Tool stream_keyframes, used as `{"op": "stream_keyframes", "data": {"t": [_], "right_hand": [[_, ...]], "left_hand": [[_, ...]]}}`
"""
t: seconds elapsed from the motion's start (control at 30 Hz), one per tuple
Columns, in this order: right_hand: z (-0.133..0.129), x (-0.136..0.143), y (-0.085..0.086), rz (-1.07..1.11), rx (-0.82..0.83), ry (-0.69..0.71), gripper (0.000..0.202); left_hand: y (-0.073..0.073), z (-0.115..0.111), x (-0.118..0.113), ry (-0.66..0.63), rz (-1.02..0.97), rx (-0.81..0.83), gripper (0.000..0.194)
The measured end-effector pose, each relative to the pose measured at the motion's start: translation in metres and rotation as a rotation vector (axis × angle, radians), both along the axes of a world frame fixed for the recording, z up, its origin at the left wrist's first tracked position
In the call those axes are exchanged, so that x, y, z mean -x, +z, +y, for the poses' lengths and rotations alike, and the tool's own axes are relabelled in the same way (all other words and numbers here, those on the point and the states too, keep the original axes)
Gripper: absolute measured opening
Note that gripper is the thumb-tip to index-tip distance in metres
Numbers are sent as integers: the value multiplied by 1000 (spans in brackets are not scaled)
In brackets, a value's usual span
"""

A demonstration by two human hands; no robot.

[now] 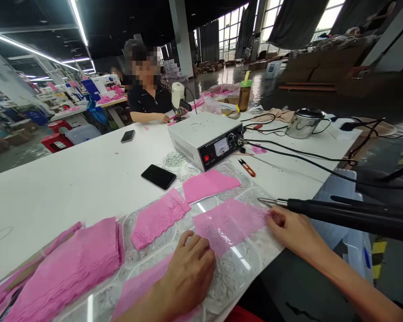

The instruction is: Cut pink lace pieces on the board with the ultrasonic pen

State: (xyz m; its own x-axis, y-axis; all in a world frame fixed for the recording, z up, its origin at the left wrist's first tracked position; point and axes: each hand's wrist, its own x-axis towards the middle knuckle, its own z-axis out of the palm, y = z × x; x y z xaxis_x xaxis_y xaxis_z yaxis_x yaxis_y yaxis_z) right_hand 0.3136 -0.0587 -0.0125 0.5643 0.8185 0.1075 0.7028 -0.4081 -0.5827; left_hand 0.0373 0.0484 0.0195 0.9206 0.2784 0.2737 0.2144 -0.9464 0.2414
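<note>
The right hand (pixel 293 228) is at the right end of a pink lace piece (pixel 226 223), thumb and forefinger brought close together on its edge. The left hand (pixel 193 268) rests palm down near the lower left side of that piece, fingers bent and partly closed; whether anything is under them cannot be told. The lace piece lies flat between the hands on a clear sheet (pixel 231 290) that covers the near edge of the white tabletop (pixel 70 188).

A black rod-shaped tool (pixel 339 217) reaches in from the right above the right hand, its metal tip pointing left over the sheet. Another pink piece (pixel 144 281) lies partly under the left forearm. Beyond the left hand are a scalloped piece (pixel 159 219) and a folded piece (pixel 211 184), with a thick pink stack (pixel 77 259) farther left.

Behind these stands a white metal box (pixel 204 136) with a dial on its black front and a dark cable (pixel 289 154) running right. Orange-handled snips (pixel 247 168) lie near its front; a black phone (pixel 159 177) and a tangle of white thread (pixel 176 160) lie to its left. Across the tabletop sits another person (pixel 147 100) in a dark top.
</note>
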Motion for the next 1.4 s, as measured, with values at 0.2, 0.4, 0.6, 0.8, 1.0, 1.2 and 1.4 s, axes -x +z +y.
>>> {"op": "stream_keyframes", "data": {"t": [0.2,0.4,0.6,0.8,1.0,1.2,1.4], "right_hand": [[27,9,20,-35,-134,231,20],[126,17,29,3,-162,472,19],[157,16,14,11,-86,468,18],[155,9,6,20,-73,474,20],[154,8,9,3,-116,513,20],[149,29,15,-127,-192,594,21],[149,20,10,-344,-199,512,16]], "left_hand": [[20,44,-13,194,102,107,18],[27,120,-45,394,235,115,12],[22,139,-55,372,384,226,28],[22,151,-58,320,413,357,30],[28,161,-62,280,448,461,30],[43,163,-65,262,418,475,29],[65,152,-64,185,343,510,21]]}}
